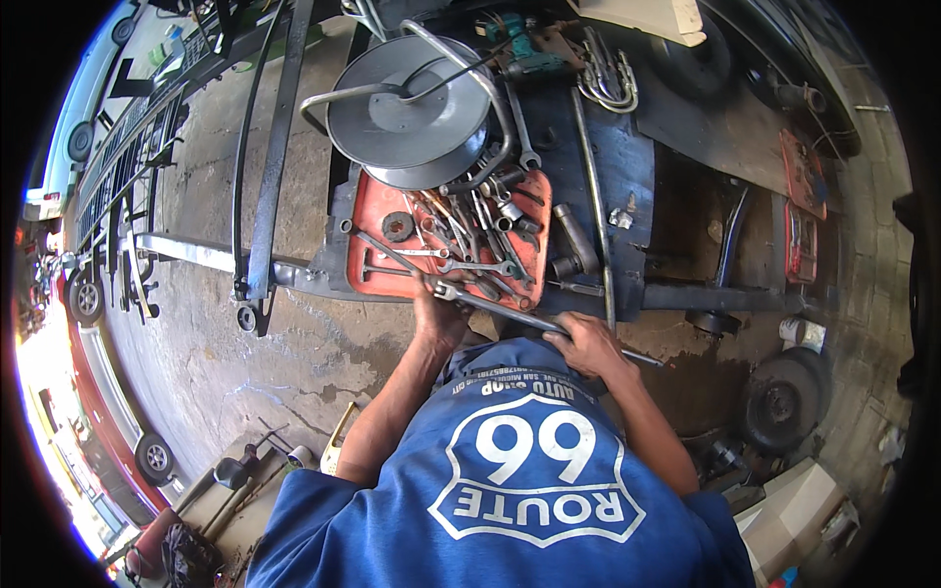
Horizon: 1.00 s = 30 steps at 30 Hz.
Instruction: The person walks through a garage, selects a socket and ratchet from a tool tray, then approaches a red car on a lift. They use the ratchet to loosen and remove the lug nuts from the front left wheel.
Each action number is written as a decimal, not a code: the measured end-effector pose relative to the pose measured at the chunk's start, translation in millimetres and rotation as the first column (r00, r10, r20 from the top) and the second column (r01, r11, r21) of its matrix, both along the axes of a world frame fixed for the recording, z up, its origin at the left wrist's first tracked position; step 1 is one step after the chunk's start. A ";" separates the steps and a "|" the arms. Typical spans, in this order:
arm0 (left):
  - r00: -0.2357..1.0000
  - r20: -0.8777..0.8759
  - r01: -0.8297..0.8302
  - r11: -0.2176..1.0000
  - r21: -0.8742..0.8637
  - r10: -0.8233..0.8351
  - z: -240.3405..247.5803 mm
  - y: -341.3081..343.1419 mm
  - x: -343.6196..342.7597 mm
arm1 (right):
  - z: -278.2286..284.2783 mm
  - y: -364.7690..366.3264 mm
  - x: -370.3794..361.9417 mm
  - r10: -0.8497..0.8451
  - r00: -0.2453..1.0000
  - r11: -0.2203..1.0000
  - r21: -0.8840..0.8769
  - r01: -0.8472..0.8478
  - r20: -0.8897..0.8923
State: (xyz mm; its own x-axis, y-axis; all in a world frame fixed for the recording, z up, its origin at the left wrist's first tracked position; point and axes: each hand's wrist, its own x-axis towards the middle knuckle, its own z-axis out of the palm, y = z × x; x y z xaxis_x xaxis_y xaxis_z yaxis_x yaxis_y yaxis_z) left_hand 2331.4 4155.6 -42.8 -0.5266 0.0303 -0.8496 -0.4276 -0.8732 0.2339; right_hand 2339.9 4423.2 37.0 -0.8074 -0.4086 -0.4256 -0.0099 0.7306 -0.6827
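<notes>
A long metal bar with a thicker, jointed-looking head [500,308] slants across the front of my body, its thin end out to the right. My right hand [585,345] is wrapped round its shaft. My left hand [440,316] is closed at the head end, at the near edge of a red tray [365,209]; its fingers are partly hidden. Several tools lie heaped in the tray: a combination wrench [478,267], sockets [512,212], a dark T-shaped tool [367,265] and a round black toothed part [397,226].
Beyond the tray stands a grey metal reel [407,118] with a tube frame. A teal power drill [524,49] lies further back. To the right are a long thin rod [591,196] and a bent grey pipe piece [576,238]. A wheel [784,400] lies on the floor.
</notes>
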 end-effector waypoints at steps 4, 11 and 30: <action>0.998 -0.063 -0.044 0.899 -0.436 0.018 4.0 -15.3 -22.0 | 3.5 -16.3 -17.9 0.123 0.983 0.992 -0.040 -0.119 0.139; 0.998 -0.039 -0.059 0.692 -0.720 0.045 -14.4 -59.7 -43.1 | 5.1 -46.4 -19.0 0.170 0.982 0.984 -0.064 -0.165 0.088; 0.424 0.717 0.450 -0.558 -0.697 -0.553 -36.6 -149.8 -0.5 | 24.5 102.9 9.0 -0.103 0.990 0.936 0.346 0.062 0.102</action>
